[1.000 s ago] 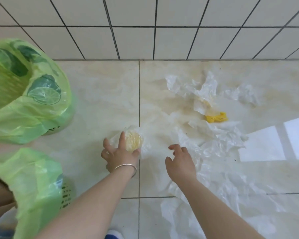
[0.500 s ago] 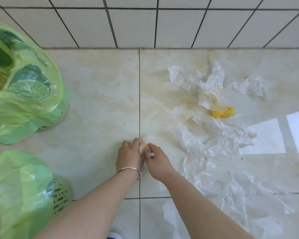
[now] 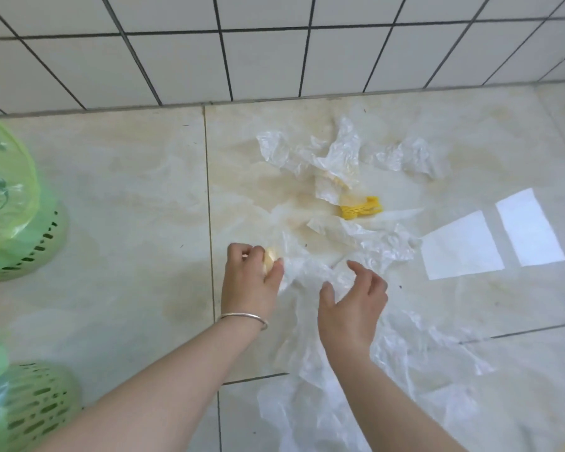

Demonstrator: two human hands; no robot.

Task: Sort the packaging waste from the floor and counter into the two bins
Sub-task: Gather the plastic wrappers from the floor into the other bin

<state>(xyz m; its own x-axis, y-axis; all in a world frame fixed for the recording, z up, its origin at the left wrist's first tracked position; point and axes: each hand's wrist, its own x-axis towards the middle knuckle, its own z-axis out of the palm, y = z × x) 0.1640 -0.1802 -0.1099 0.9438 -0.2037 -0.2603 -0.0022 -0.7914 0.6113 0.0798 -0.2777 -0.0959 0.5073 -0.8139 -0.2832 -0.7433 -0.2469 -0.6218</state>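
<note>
two green-lined bins (image 3: 30,249) at left; left hand (image 3: 253,275) grips a yellowish wad (image 3: 271,257), right hand (image 3: 353,305) spread.

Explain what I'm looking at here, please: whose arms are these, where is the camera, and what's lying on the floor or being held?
No machine here: a person wears a camera on the head, looking down at their own hands. The left hand, with a bracelet, grips a small crumpled yellowish wad. The right hand hovers open over clear plastic film spread on the tiled floor. A yellow net piece lies further off. Two green-lined bins stand at the left.
</note>
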